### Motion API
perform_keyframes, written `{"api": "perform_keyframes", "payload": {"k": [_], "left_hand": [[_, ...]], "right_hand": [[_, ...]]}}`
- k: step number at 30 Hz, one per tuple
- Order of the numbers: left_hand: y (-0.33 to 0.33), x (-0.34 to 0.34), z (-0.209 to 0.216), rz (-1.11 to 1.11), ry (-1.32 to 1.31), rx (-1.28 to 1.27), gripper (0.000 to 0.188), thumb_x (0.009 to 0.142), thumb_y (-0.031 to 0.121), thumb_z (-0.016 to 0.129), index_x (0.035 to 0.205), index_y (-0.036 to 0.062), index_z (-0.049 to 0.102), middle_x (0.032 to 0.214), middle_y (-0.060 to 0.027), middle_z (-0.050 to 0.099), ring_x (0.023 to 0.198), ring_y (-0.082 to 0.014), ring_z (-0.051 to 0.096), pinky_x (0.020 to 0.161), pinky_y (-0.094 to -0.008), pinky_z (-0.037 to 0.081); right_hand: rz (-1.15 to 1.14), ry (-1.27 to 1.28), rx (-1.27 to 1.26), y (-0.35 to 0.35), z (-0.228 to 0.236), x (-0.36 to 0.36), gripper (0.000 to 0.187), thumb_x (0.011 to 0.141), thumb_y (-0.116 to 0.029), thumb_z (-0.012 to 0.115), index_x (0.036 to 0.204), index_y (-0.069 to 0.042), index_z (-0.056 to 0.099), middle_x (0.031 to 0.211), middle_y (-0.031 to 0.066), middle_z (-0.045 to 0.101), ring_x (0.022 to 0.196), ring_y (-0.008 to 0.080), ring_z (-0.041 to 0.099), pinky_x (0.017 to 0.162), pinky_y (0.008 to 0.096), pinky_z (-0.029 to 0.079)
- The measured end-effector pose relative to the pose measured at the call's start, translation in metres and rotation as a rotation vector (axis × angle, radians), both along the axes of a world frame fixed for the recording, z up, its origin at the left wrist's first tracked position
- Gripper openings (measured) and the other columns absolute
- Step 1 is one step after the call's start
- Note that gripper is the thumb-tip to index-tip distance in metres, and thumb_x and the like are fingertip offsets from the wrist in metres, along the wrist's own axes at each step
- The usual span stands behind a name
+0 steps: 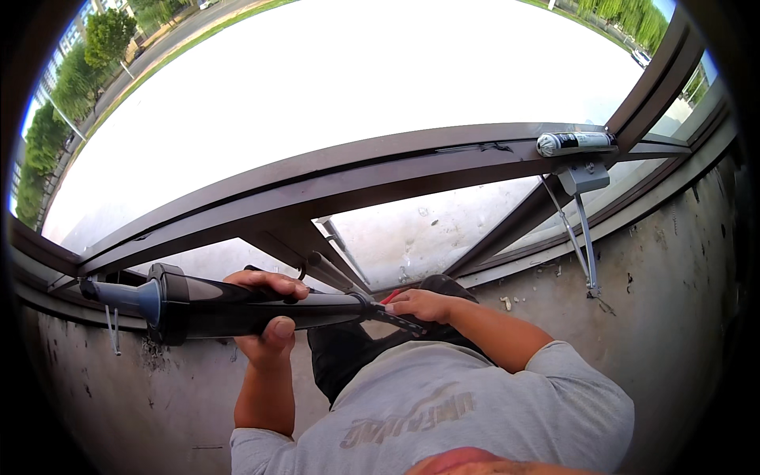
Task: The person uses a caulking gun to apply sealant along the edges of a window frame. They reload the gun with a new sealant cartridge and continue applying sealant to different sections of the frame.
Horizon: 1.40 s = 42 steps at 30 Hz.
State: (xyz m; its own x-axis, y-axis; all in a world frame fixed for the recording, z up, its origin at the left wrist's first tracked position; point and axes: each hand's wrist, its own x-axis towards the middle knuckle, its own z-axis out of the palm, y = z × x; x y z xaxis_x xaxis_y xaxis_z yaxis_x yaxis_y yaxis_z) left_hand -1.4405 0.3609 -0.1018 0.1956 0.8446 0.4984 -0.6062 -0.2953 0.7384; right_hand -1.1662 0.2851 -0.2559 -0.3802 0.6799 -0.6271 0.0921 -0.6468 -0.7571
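A long black caulking gun (218, 310) lies across in front of my body, its bluish translucent nozzle (131, 299) pointing left. The nozzle's dark tip is close to the left end of the brown frame. My left hand (271, 342) is wrapped round the barrel, thumb on the near side and fingers over the far side. At the gun's rear end, my right hand (423, 305) is closed round the handle part, where a bit of red (390, 296) shows by the fingers. The palm side of this hand is hidden.
A brown metal crossbar (356, 166) spans the view, with glass panes beyond. On its right end lies a foil sealant sausage pack (576, 142). Below that, a grey door closer (583, 177) has its arms hanging down. A bar-shaped door handle (332, 269) stands near the gun.
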Motion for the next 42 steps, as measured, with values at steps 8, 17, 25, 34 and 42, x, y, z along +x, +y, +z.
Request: {"api": "perform_keyframes", "payload": {"k": [8,17,25,34,42], "left_hand": [[-0.019,-0.039,0.014,0.053,0.164,0.070,0.060,0.080,0.027,0.084,0.122,0.0046,0.048,0.097,-0.0099,0.061,0.084,-0.0221,0.064,0.080,-0.0383,0.055],[-0.028,-0.060,0.012,-0.439,0.091,0.116,0.063,0.077,0.033,0.090,0.115,0.0034,0.050,0.090,-0.0147,0.065,0.079,-0.0262,0.069,0.076,-0.0391,0.059],[-0.054,-0.048,0.005,0.097,0.140,-0.119,0.051,0.080,0.017,0.081,0.120,0.0013,0.054,0.096,-0.0101,0.064,0.087,-0.0236,0.067,0.085,-0.0390,0.056],[-0.040,-0.066,0.016,-0.471,0.174,-0.045,0.052,0.067,0.008,0.084,0.112,0.0012,0.060,0.091,-0.0092,0.069,0.084,-0.0202,0.070,0.080,-0.0356,0.059],[-0.069,-0.066,0.005,-0.127,0.431,-0.154,0.051,0.073,0.006,0.084,0.116,0.0023,0.058,0.096,-0.0090,0.070,0.091,-0.0177,0.070,0.084,-0.0334,0.057]], "right_hand": [[0.239,0.011,-0.060,0.006,0.009,-0.047,0.043,0.104,-0.045,0.052,0.091,-0.006,0.065,0.071,0.0057,0.063,0.054,0.0166,0.060,0.049,0.0307,0.048],[0.320,-0.069,0.027,-0.015,-0.021,-0.061,0.050,0.101,-0.053,0.053,0.084,-0.008,0.064,0.066,0.0059,0.060,0.051,0.0194,0.061,0.050,0.0343,0.050],[0.383,-0.126,0.336,-0.031,-0.056,-0.080,0.028,0.100,-0.031,0.058,0.116,-0.008,0.065,0.077,0.0124,0.065,0.067,0.0265,0.067,0.065,0.0410,0.052],[0.334,-0.223,0.034,-0.031,-0.019,-0.082,0.053,0.102,-0.050,0.054,0.094,0.000,0.071,0.080,0.0070,0.068,0.071,0.0151,0.063,0.066,0.0314,0.051],[-0.225,-0.055,0.709,0.000,0.098,-0.081,0.047,0.100,-0.025,0.062,0.132,0.009,0.057,0.111,0.0134,0.067,0.101,0.0195,0.065,0.093,0.0330,0.052]]}}
